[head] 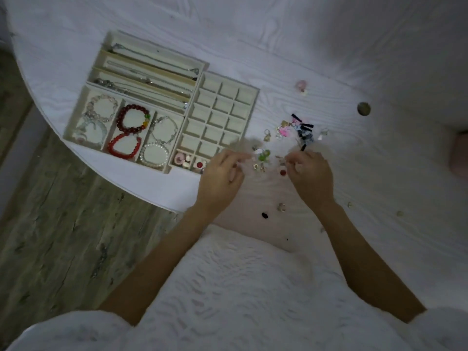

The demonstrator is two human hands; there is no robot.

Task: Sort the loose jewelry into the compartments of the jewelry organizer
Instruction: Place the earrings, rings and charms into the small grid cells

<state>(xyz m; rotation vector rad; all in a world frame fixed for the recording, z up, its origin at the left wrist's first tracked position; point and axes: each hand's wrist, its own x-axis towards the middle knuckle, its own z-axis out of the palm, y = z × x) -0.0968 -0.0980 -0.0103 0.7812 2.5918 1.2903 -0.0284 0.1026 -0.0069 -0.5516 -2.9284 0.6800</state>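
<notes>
A cream jewelry organizer stands on the white table in three trays. The necklace tray (152, 69) holds chains, the bracelet tray (76, 117) holds several bead bracelets, and the grid tray (249, 97) has small earrings only in its front cells. Loose jewelry (291, 133) lies in a small heap right of the grid. My left hand (220, 178) reaches over the grid's front corner with fingers curled; whether it holds anything is blurred. My right hand (311, 176) pinches at something tiny by the pile. A green piece (263, 155) and a red stud (283, 172) lie between them.
A pink and white earring (301, 86) lies apart at the back. A round dark hole (364, 108) sits in the tabletop. A black bead (265, 215) and a ring (281, 206) rest near the front edge. Wooden floor shows left; a pink object (459, 155) sits at the right edge.
</notes>
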